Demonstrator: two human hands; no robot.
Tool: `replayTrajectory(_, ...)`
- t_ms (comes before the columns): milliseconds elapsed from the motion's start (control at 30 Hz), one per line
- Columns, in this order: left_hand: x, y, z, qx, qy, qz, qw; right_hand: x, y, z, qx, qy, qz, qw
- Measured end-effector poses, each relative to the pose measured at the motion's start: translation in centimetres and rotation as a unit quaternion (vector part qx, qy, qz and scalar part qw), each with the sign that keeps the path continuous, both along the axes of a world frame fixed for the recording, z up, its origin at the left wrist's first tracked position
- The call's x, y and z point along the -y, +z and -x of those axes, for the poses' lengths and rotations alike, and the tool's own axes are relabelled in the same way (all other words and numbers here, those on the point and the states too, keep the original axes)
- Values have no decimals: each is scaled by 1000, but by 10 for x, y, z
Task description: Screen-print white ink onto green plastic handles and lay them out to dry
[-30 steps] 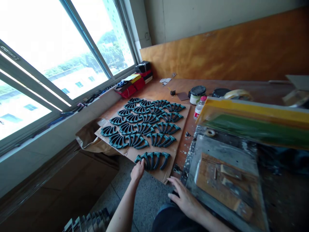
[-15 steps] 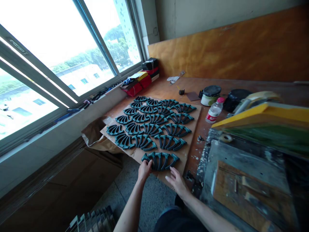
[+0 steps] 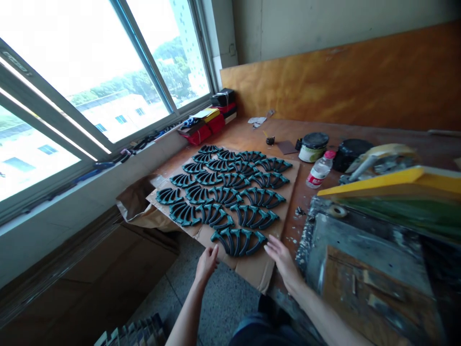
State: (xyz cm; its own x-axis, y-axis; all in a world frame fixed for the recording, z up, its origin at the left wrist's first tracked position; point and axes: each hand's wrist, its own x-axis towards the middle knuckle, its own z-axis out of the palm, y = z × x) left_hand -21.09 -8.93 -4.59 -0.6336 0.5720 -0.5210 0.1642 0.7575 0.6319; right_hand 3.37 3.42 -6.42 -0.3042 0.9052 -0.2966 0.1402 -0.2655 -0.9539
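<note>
Several dark teal, arc-shaped ribbed pieces (image 3: 230,192) lie in rows on a brown cardboard sheet (image 3: 257,271). The nearest piece (image 3: 238,241) sits at the sheet's front edge. My left hand (image 3: 207,264) hangs just below that piece's left end, over the sheet's corner, holding nothing. My right hand (image 3: 283,262) rests to the right of the piece's other end, fingers spread, its fingertips close to the cardboard. Neither hand seems to touch the piece.
The sheet lies on a paint-spotted wooden bench (image 3: 259,134) beside a window (image 3: 90,72). To the right stand a plastic bottle (image 3: 320,170), a lidded jar (image 3: 312,148), a yellow-edged frame (image 3: 382,185) and a stained grey board (image 3: 360,245). Brown paper (image 3: 139,206) hangs off the left.
My left hand has come away from the nearest piece and moved down. My right hand has moved to the right of the piece. The view has shifted slightly.
</note>
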Motion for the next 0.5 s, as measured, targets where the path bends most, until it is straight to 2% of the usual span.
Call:
replayTrajectory(100, 20, 6, 4, -5, 50, -12, 999, -38, 1, -8, 14, -63, 14, 998)
replayTrajectory(200, 34, 13, 20, -16, 97, -21, 995, -61, 3, -9, 13, -59, 36, 998)
replayTrajectory(267, 37, 20, 41, -29, 120, -26, 992, -68, 6, -6, 19, -65, 85, 994)
replayTrajectory(400, 25, 35, 109, -70, 142, -35, 987, -74, 0, -6, 74, -161, 227, 958)
replayTrajectory(500, 0, 45, 182, -107, 127, -41, 985, -81, -17, -16, 85, -175, 238, 952)
